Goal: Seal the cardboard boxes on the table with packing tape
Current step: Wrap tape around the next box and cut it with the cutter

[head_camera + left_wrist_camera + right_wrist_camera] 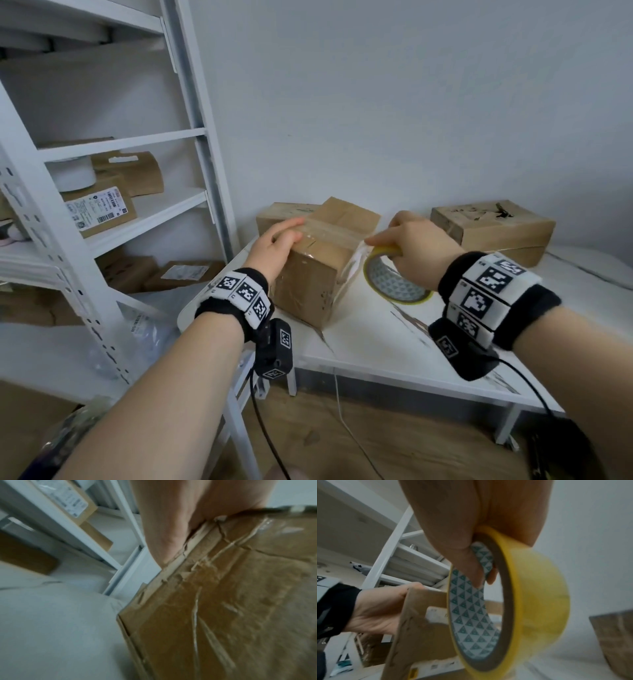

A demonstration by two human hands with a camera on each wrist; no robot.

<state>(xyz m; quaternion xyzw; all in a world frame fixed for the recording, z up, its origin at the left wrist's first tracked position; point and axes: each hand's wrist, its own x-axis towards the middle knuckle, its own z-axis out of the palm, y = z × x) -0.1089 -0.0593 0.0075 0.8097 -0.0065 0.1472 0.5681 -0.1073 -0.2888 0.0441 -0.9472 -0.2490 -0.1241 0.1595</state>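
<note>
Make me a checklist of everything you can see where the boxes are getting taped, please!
Surface: white table, scuffed near the front edge.
Job's things: box in the middle with clear tape across its top; yellow tape roll beside it; two more boxes at the back.
Clutter: nothing seen on the table.
Hands: left hand presses on the box top; right hand grips the tape roll.
Cables: black cable hangs from the right wrist camera, another from the left.
Surroundings: white shelf rack with parcels on the left, pale wall, wooden floor.
</note>
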